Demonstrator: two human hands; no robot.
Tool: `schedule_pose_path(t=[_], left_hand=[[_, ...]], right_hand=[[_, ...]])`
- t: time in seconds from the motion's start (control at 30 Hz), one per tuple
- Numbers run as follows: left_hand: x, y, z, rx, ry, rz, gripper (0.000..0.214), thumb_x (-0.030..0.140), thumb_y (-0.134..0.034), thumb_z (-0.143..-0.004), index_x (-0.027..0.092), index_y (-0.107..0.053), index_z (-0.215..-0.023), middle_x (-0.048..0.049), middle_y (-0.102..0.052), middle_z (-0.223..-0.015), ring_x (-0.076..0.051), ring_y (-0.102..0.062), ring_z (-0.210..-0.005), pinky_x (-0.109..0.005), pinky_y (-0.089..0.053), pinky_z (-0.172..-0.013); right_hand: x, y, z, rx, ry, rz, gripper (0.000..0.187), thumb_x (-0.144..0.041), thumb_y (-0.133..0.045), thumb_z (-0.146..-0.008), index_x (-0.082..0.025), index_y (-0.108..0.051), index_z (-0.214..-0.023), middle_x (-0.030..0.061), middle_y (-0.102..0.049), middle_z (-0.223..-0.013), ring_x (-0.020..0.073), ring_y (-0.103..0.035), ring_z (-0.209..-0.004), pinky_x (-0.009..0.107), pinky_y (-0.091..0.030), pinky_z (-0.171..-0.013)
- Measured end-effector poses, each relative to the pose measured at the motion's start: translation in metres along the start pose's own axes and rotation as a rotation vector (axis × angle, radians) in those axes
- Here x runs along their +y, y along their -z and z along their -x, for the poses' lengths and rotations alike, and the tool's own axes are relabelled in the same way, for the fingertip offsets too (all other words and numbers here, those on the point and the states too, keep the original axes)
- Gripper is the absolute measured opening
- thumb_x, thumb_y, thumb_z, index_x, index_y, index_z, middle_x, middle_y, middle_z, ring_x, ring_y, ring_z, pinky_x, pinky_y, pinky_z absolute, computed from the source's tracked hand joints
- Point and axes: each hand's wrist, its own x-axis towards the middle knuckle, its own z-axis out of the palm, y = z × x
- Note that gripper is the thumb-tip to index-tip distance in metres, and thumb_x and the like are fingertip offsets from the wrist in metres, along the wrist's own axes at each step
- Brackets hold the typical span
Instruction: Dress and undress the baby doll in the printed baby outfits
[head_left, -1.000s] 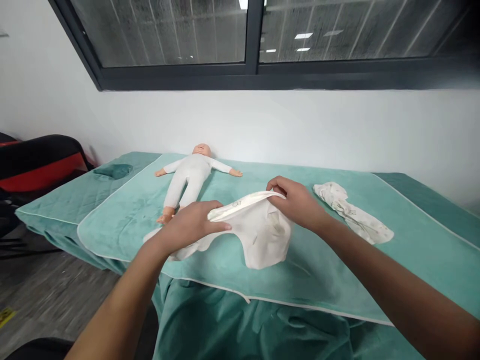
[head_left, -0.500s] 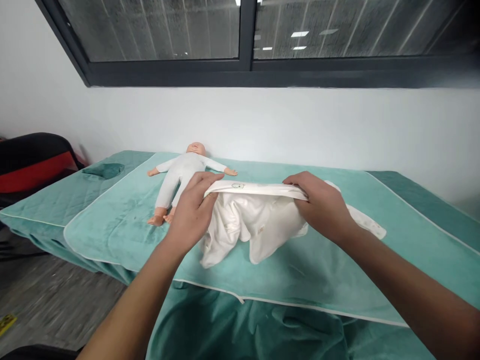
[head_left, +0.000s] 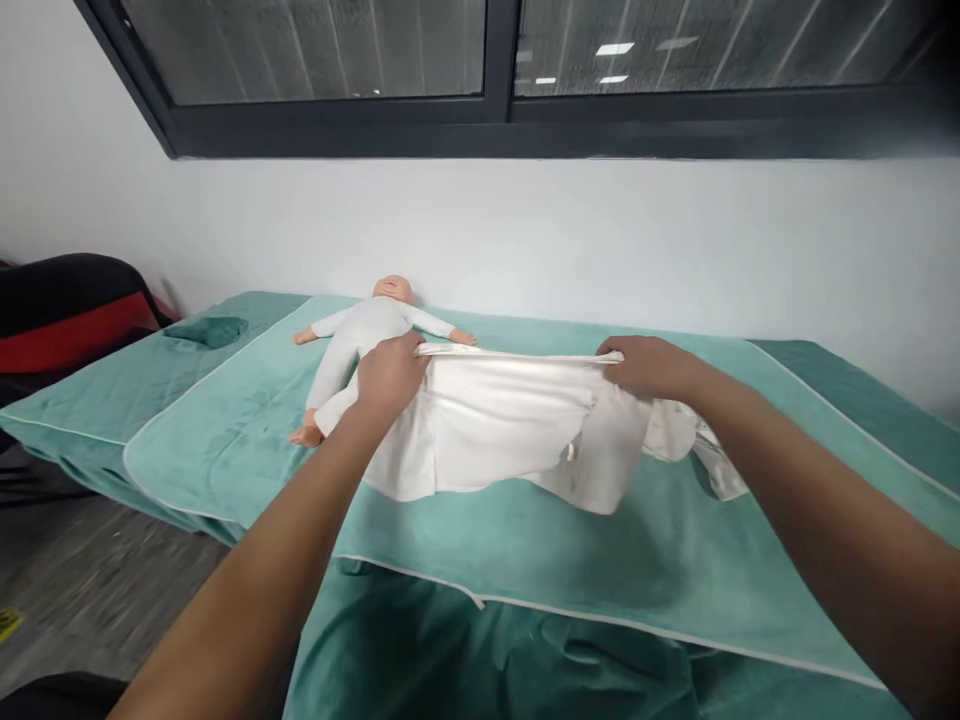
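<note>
Garment (head_left: 502, 425) with long edge crosswise between left hand (head_left: 391, 378) and right hand (head_left: 651, 367) (neither nearer), pinched at both ends by fingers.

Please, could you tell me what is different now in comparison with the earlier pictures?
The left hand and the right hand have moved apart and upward, so the white cloth, slanted and bunched at first, now hangs wider from a nearly level edge. Unchanged: both hands hold the cloth, and the doll lies on the green mat.
</note>
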Motion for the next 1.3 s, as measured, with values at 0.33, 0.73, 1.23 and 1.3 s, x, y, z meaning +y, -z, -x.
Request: schedule_pose_path(t=[0.33,0.73,1.23,1.3], left_hand=[[0.042,-0.141,0.012,-0.136,-0.180,0.074,0.026,0.019,-0.040,-0.096,0.015,-0.062,-0.109,-0.0147,-0.060,-0.125,-0.026,-0.053,-0.121,-0.038,-0.045,-0.099],[0.031,-0.168,-0.072,-0.141,-0.198,0.030,0.042,0.027,-0.032,-0.099,0.015,-0.043,-0.138,-0.0143,-0.040,-0.151,-0.028,-0.056,-0.123,-0.042,-0.050,-0.099],[0.034,-0.171,-0.044,-0.065,-0.414,-0.064,0.034,0.019,-0.032,-0.100,0.013,-0.058,-0.120,-0.0154,-0.054,-0.142,-0.028,-0.050,-0.133,-0.044,-0.047,-0.104],[0.033,-0.173,-0.025,-0.010,-0.504,-0.016,0.033,0.018,-0.034,-0.100,0.013,-0.058,-0.121,-0.0139,-0.053,-0.145,-0.026,-0.043,-0.140,-0.045,-0.038,-0.114]], right_hand=[[-0.095,-0.164,-0.034,0.195,0.117,-0.051,0.048,-0.027,-0.029,-0.099,-0.006,-0.051,-0.137,0.0213,-0.057,-0.138,0.0311,-0.046,-0.133,0.047,-0.033,-0.111],[-0.057,-0.169,-0.121,0.461,0.033,0.089,0.058,-0.028,-0.035,-0.096,-0.008,-0.034,-0.151,0.0187,-0.021,-0.164,0.0316,-0.011,-0.153,0.054,-0.019,-0.117],[-0.068,-0.186,-0.098,0.308,0.388,0.086,0.046,-0.024,-0.030,-0.100,-0.010,-0.058,-0.134,0.0158,-0.052,-0.148,0.0269,-0.043,-0.140,0.042,-0.031,-0.114],[-0.068,-0.190,-0.091,0.269,0.312,0.062,0.049,-0.031,-0.029,-0.102,-0.010,-0.056,-0.136,0.0151,-0.052,-0.148,0.0278,-0.043,-0.140,0.042,-0.033,-0.113]])
